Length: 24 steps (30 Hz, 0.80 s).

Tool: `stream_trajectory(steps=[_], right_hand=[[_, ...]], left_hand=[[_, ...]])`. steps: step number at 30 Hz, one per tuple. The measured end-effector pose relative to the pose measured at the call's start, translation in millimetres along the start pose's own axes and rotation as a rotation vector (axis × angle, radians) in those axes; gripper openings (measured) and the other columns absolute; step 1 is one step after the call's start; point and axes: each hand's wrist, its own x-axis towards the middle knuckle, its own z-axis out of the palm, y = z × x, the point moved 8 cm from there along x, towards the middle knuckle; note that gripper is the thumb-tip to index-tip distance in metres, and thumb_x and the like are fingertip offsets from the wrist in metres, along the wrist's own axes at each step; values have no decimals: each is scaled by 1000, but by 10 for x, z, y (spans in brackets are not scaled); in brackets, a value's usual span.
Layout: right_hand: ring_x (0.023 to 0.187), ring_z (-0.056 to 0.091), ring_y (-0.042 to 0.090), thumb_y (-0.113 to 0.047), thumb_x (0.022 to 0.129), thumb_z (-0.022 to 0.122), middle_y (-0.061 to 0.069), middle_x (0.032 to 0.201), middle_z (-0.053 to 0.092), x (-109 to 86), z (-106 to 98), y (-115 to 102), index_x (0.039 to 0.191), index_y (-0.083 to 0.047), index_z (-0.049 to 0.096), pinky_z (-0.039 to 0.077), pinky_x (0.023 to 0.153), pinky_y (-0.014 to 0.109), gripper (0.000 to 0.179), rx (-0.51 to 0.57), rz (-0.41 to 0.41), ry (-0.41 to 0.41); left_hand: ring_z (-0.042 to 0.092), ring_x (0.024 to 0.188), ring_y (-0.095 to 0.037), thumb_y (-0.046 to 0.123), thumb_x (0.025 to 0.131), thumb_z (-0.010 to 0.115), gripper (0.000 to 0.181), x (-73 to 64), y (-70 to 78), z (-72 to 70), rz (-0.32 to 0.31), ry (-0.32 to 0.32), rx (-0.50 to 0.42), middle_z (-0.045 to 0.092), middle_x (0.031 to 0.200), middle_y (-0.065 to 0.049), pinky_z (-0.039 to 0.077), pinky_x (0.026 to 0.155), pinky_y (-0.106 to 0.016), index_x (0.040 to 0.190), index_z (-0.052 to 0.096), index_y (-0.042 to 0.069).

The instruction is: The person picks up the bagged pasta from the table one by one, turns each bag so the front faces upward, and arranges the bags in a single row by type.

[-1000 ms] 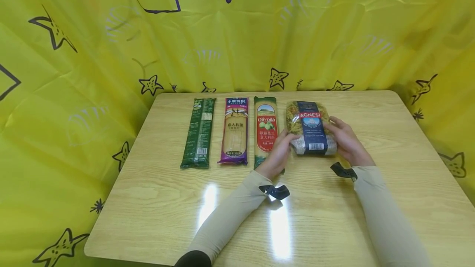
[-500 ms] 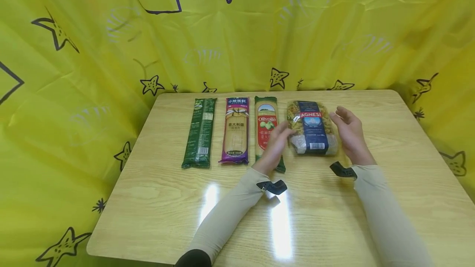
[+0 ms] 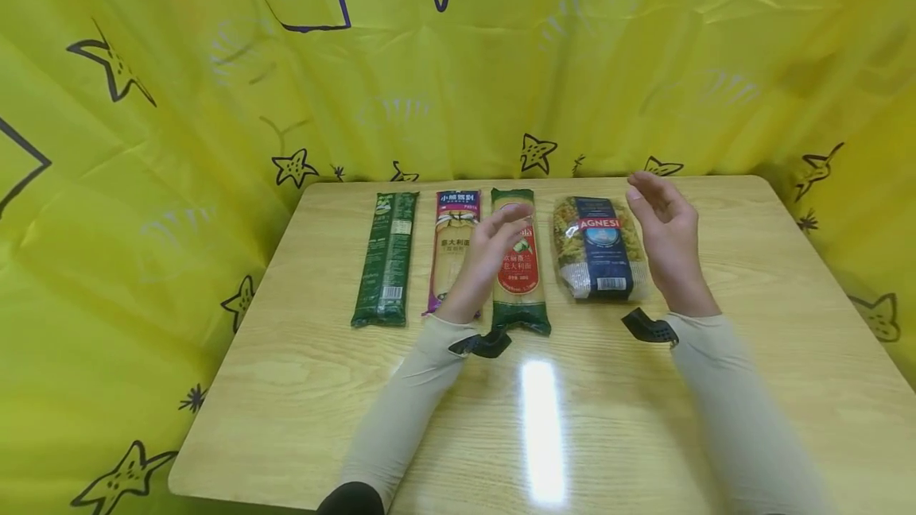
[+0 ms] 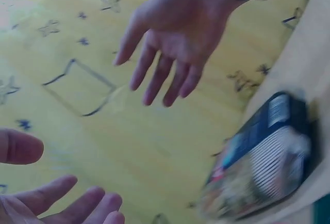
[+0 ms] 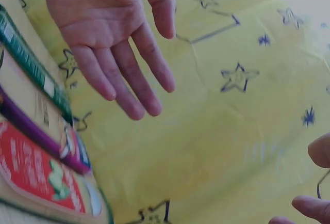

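My left hand (image 3: pixel 488 257) is raised over the table, overlapping the purple-edged spaghetti pack (image 3: pixel 442 261) and the red-labelled Olivoilà spaghetti pack (image 3: pixel 520 284) in the head view. Its fingers are relaxed and nothing is in them. To the right, my right hand (image 3: pixel 671 245) is lifted beside the Agnesi pasta bag (image 3: pixel 601 249), palm facing inward, also without anything in it. That bag, clear with a dark blue label, lies flat; the left wrist view shows the pasta bag (image 4: pixel 258 157) below the hands. A dark green spaghetti pack (image 3: pixel 385 261) lies leftmost in the row.
The packs lie side by side on a light wooden table (image 3: pixel 286 388) near its back edge. A yellow curtain (image 3: pixel 458 86) with drawn stars hangs behind and around the table. Both forearms wear light sleeves (image 3: pixel 411 396) with black wrist mounts.
Both hands have let go of the Agnesi pasta bag and risen. The left hand has moved left over the spaghetti packs; the right has moved up. The bag stays on the table.
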Motion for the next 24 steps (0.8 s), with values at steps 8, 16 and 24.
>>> stream_trajectory(steps=[8,16,24], right_hand=[[138,49,17,-25,104,62,-9,134,62,-68,432,-247,141,-7,58,43,108,12,41,27,-78,-95],[130,55,13,-23,106,58,-1,133,64,-81,906,-356,138,-5,59,44,112,20,37,114,-97,-183],[127,59,15,-15,108,54,-1,128,65,-113,1382,-345,138,-2,57,45,113,34,33,267,-83,-257]], left_hand=[[58,137,-35,10,104,52,39,-117,403,-576,100,113,-50,59,146,-23,42,123,-40,140,57,-4],[67,124,-28,10,104,50,34,-286,648,-1110,204,235,-135,72,123,-5,45,119,-45,132,61,-5],[65,127,-31,10,106,47,34,-347,703,-1461,220,334,-160,73,124,-9,52,112,-35,133,60,-6]])
